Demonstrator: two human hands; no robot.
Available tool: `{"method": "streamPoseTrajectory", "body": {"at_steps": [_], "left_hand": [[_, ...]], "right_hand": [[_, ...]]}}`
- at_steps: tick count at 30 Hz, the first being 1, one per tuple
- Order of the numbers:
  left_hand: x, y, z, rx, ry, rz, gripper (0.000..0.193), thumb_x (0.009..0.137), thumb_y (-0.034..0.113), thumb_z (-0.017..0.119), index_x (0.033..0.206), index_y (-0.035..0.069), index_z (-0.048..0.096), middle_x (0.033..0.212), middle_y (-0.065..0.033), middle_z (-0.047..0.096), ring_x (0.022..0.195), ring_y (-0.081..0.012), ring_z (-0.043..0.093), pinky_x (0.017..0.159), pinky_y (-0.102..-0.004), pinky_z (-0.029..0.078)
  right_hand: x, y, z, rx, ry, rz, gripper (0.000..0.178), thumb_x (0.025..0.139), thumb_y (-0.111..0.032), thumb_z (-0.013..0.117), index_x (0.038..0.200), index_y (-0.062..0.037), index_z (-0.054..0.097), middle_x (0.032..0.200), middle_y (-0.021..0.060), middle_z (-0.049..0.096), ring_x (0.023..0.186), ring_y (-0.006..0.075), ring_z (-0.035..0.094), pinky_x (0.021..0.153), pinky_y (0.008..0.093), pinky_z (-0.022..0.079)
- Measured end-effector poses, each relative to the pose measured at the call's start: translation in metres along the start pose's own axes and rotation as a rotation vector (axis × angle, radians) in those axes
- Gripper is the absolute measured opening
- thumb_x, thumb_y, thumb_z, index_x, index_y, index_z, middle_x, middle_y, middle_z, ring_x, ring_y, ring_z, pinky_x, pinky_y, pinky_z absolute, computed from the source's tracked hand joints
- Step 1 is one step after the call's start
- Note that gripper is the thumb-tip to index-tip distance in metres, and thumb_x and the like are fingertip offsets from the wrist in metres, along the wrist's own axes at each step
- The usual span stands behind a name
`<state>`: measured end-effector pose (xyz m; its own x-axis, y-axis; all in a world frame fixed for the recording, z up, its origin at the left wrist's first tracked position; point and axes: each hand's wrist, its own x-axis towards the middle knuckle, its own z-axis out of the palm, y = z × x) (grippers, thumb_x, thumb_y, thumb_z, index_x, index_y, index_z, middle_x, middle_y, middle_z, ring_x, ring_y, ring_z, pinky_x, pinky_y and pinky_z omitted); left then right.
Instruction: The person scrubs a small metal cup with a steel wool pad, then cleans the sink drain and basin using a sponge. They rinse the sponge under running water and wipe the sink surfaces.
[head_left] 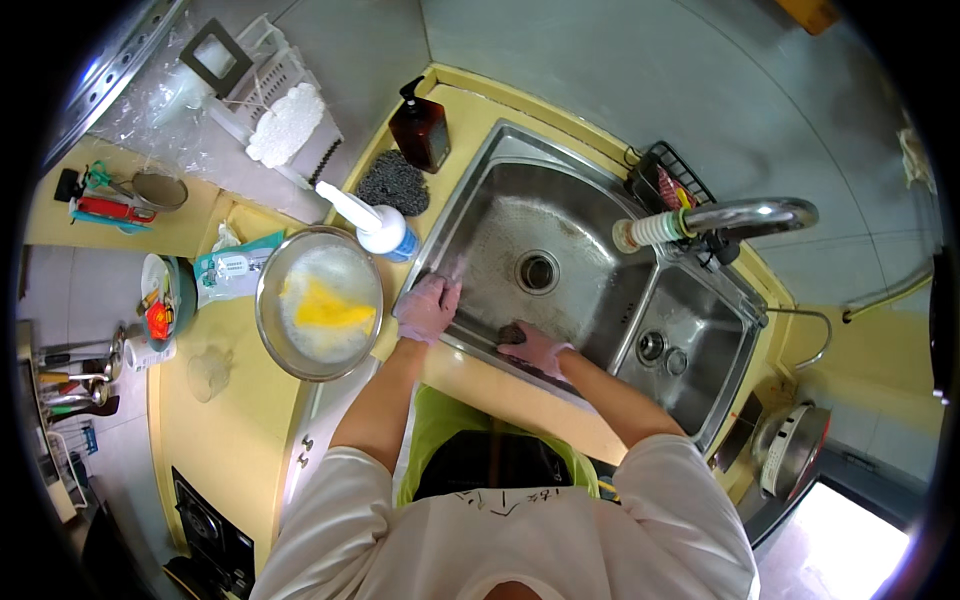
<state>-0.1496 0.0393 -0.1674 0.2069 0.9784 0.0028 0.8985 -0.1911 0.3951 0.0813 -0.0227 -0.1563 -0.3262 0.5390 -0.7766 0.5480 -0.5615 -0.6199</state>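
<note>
Head view: just below the frame's centre, a dark scrubber (512,334) is clamped in the grip of the right hand (538,351) along the steel sink (590,220); the left hand (428,308) is laid at its lower-left corner, grip state indiscernible.

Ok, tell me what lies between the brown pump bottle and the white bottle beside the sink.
A tangled dark grey scourer lies between the brown pump bottle and the white bottle, as the head view shows.

Cannot see all of the dark scrubber (511,334), partly covered by the right hand (540,350); cannot see the whole white shirt (430,550), cut off below.
</note>
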Motion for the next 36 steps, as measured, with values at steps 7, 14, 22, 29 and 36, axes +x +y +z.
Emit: {"method": "streamPoseTrajectory", "body": {"at_steps": [7, 14, 22, 29, 36], "left_hand": [[-0.005, 0.001, 0.002, -0.031, 0.028, -0.007, 0.034, 0.092, 0.037, 0.05, 0.085, 0.006, 0.061, 0.093, -0.0142, 0.064, 0.079, -0.0363, 0.062, 0.068, -0.0449, 0.05], [-0.001, 0.001, 0.007, -0.024, 0.125, 0.024, 0.032, 0.09, 0.035, 0.054, 0.086, 0.006, 0.065, 0.089, -0.0141, 0.065, 0.076, -0.0366, 0.063, 0.067, -0.0443, 0.05], [-0.002, -0.006, 0.01, -0.052, 0.131, 0.066, 0.031, 0.089, 0.035, 0.054, 0.081, 0.005, 0.062, 0.088, -0.0142, 0.063, 0.077, -0.0366, 0.061, 0.066, -0.0448, 0.049], [0.0, -0.005, 0.012, -0.028, 0.155, 0.079, 0.031, 0.089, 0.034, 0.053, 0.079, 0.006, 0.062, 0.085, -0.0141, 0.063, 0.074, -0.0352, 0.062, 0.064, -0.0455, 0.05], [-0.001, -0.001, 0.008, 0.015, 0.117, 0.022, 0.027, 0.088, 0.033, 0.056, 0.08, 0.008, 0.062, 0.082, -0.0125, 0.063, 0.071, -0.0341, 0.063, 0.062, -0.044, 0.05]], "right_hand": [[-0.08, 0.12, -0.033, -0.558, 0.198, -0.077, 0.062, 0.078, -0.037, 0.07, 0.126, -0.0049, 0.05, 0.135, 0.0173, 0.042, 0.114, 0.035, 0.053, 0.098, 0.0405, 0.042], [-0.069, 0.208, -0.027, -0.694, 0.532, -0.686, 0.032, 0.085, -0.011, 0.057, 0.115, -0.0028, 0.058, 0.113, 0.0129, 0.056, 0.098, 0.0268, 0.057, 0.089, 0.0365, 0.045], [-0.079, 0.181, -0.012, -0.445, 0.52, -0.614, 0.033, 0.091, -0.015, 0.052, 0.123, -0.006, 0.053, 0.114, 0.0102, 0.057, 0.104, 0.0233, 0.054, 0.095, 0.0364, 0.043], [-0.08, 0.174, -0.083, -0.936, 0.648, -0.473, 0.027, 0.089, -0.016, 0.051, 0.114, -0.0062, 0.056, 0.098, 0.0126, 0.061, 0.095, 0.0265, 0.059, 0.086, 0.0397, 0.046], [-0.04, 0.11, -0.156, -1.212, 0.729, 0.015, 0.021, 0.075, -0.013, 0.058, 0.096, -0.0087, 0.061, 0.089, 0.0123, 0.06, 0.084, 0.027, 0.06, 0.065, 0.0405, 0.048]]}}
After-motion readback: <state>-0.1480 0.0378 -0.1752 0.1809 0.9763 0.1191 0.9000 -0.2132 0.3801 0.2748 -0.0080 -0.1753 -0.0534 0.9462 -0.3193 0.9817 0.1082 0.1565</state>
